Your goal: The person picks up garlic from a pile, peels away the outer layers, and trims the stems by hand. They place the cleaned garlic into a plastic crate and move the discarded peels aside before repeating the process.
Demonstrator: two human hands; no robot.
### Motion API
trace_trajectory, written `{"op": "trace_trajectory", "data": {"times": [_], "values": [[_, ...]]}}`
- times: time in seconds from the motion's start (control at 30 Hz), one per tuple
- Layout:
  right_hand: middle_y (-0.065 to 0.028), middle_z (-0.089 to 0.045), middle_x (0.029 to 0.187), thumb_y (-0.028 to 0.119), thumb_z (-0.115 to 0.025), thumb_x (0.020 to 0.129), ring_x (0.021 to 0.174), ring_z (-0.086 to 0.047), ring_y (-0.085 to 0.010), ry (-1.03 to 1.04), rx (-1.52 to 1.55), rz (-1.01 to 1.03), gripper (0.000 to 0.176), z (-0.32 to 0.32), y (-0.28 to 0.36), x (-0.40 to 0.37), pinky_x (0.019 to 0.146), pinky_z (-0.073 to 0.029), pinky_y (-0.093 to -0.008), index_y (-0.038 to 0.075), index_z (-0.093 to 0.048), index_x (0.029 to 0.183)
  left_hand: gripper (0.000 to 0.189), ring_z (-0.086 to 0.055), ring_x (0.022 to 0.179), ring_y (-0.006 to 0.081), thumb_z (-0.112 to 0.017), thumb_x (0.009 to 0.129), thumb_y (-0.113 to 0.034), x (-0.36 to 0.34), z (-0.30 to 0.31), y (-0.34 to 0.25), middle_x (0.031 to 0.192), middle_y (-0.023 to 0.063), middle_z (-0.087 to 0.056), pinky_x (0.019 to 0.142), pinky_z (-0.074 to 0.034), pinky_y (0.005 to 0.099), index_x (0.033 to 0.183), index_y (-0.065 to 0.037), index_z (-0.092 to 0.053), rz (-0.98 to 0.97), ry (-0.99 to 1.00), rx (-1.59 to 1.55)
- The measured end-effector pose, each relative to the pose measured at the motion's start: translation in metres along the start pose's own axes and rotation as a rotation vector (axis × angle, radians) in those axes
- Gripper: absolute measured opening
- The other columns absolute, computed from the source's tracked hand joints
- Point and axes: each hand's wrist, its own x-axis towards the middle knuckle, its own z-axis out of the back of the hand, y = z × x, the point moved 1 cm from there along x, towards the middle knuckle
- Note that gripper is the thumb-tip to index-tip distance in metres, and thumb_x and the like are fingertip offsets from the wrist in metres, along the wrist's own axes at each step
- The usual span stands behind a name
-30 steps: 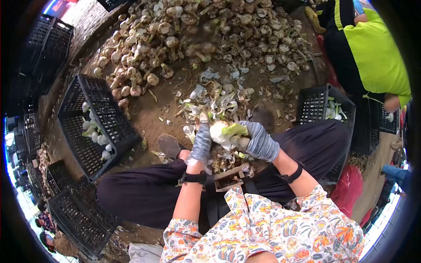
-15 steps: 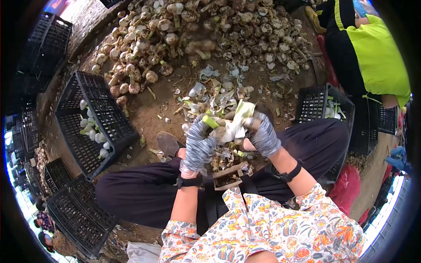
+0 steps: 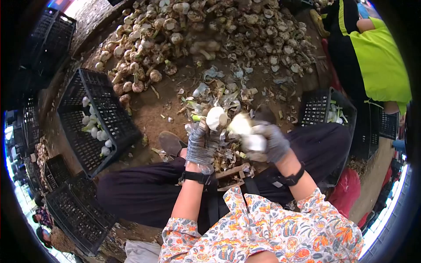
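Observation:
My left hand point(image 3: 202, 142), in a grey glove, is closed around a garlic bulb point(image 3: 216, 119) with a smooth white surface and a short green stem pointing left. To its right is my gloved right hand point(image 3: 272, 139), smeared by motion. At its fingers are pale, blurred pieces that look like garlic skin point(image 3: 240, 124), with a second white patch point(image 3: 254, 143) lower down. Whether these touch the bulb is hard to make out. Below and beyond both hands lie scraps of peeled skin and leaves point(image 3: 228, 94) on the dirt.
A large heap of unpeeled garlic point(image 3: 175, 39) lies ahead. The black crate point(image 3: 120, 125) at left holds several white bulbs; another crate point(image 3: 313, 105) at right holds trimmed garlic. A person in a bright yellow-green top point(image 3: 381, 61) sits at upper right. A small wooden frame point(image 3: 230, 172) lies between my legs.
My right hand has moved down and slightly right, away from the left, with the pale skin. The bulb in my left hand now shows a bare white surface.

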Motion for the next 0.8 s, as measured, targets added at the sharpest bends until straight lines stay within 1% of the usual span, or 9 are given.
{"op": "trace_trajectory", "data": {"times": [0.1, 0.17, 0.2, 0.4, 0.47, 0.53, 0.67, 0.7, 0.8], "values": [[-0.0111, -0.06, 0.091, 0.029, -0.066, 0.074, 0.074, -0.061, -0.0188, 0.073, -0.204, 0.24, 0.049, 0.006, 0.032, -0.004, 0.068, -0.053, -0.0274, -0.002, -0.053, 0.11, 0.033, -0.058, 0.098, 0.0268, -0.059, 0.08, -0.005, 0.0, 0.013, 0.001, 0.108, 0.0163, -0.059, 0.085, -0.052, 0.0366, 0.111, 0.003, -0.052, 0.085, -0.114, -0.189], [-0.0119, -0.06, 0.091, 0.022, -0.066, 0.076, 0.079, -0.06, -0.0169, -0.102, -0.805, 0.093, 0.04, -0.005, 0.045, 0.002, 0.07, -0.051, -0.0283, -0.001, -0.055, 0.107, 0.032, -0.058, 0.098, 0.0271, -0.059, 0.08, -0.006, 0.002, 0.013, 0.001, 0.107, 0.0169, -0.059, 0.084, -0.052, 0.0364, 0.11, 0.003, -0.052, 0.101, -0.073, -0.229], [-0.0122, -0.061, 0.087, 0.02, -0.064, 0.077, 0.075, -0.06, -0.0175, -0.2, -1.367, 0.338, 0.034, 0.007, 0.029, 0.016, 0.067, -0.05, -0.0284, -0.001, -0.056, 0.103, 0.031, -0.059, 0.098, 0.0275, -0.059, 0.081, -0.006, 0.003, 0.012, 0.001, 0.107, 0.0174, -0.059, 0.084, -0.052, 0.0361, 0.109, 0.004, -0.052, 0.119, -0.04, -0.277], [-0.0119, -0.061, 0.085, 0.02, -0.066, 0.077, 0.073, -0.058, -0.0165, -0.304, -1.331, 0.705, 0.029, -0.001, 0.0, 0.048, 0.062, -0.049, -0.0268, 0.001, -0.057, 0.097, 0.025, -0.06, 0.089, 0.0237, -0.058, 0.08, -0.004, -0.002, 0.002, 0.003, 0.098, 0.0146, -0.061, 0.078, -0.054, 0.0333, 0.104, 0.002, -0.054, 0.142, -0.184, -0.234], [-0.0099, -0.06, 0.084, 0.017, -0.065, 0.079, 0.073, -0.056, -0.0126, 0.039, -0.035, 0.228, 0.021, -0.004, 0.019, 0.043, 0.058, -0.048, -0.0237, 0.003, -0.057, 0.093, 0.023, -0.06, 0.087, 0.0229, -0.059, 0.081, -0.006, -0.003, -0.005, 0.002, 0.096, 0.0126, -0.061, 0.076, -0.054, 0.0327, 0.102, 0.0, -0.056, 0.063, -0.234, -0.108], [-0.0089, -0.06, 0.085, 0.012, -0.059, 0.084, 0.072, -0.056, -0.0107, 0.235, 0.515, 0.312, 0.016, 0.011, 0.039, 0.051, 0.056, -0.05, -0.0226, 0.003, -0.055, 0.096, 0.024, -0.06, 0.087, 0.0224, -0.061, 0.081, -0.007, -0.006, 0.002, 0.002, 0.096, 0.0117, -0.061, 0.074, -0.054, 0.033, 0.103, -0.001, -0.056, 0.048, -0.275, -0.106], [-0.0044, -0.059, 0.081, 0.018, -0.061, 0.084, 0.074, -0.056, -0.0131, -0.288, -0.743, 0.486, 0.025, 0.003, 0.015, 0.059, 0.063, -0.049, -0.025, 0.001, -0.055, 0.101, 0.028, -0.06, 0.088, 0.022, -0.062, 0.082, -0.017, 0.0, 0.007, 0.004, 0.097, 0.0109, -0.062, 0.073, -0.054, 0.0344, 0.105, -0.002, -0.055, 0.049, -0.342, -0.011], [-0.0063, -0.06, 0.084, 0.016, -0.061, 0.083, 0.082, -0.058, -0.0172, -0.214, -0.614, 0.416, 0.023, 0.016, 0.0, 0.064, 0.072, -0.049, -0.0273, 0.003, -0.057, 0.101, 0.03, -0.059, 0.09, 0.024, -0.059, 0.084, -0.021, 0.001, 0.009, 0.002, 0.099, 0.0123, -0.061, 0.076, -0.053, 0.0369, 0.106, -0.002, -0.054, 0.045, -0.343, 0.028], [-0.0142, -0.062, 0.093, 0.024, -0.061, 0.081, 0.083, -0.057, -0.0238, -0.468, -1.343, 0.614, 0.027, 0.064, -0.008, 0.115, 0.073, -0.046, -0.033, 0.003, -0.059, 0.098, 0.043, -0.056, 0.098, 0.0322, -0.052, 0.087, -0.036, 0.011, 0.014, -0.013, 0.11, 0.0165, -0.057, 0.084, -0.049, 0.0455, 0.112, -0.001, -0.05, 0.032, -0.349, 0.007]]}}
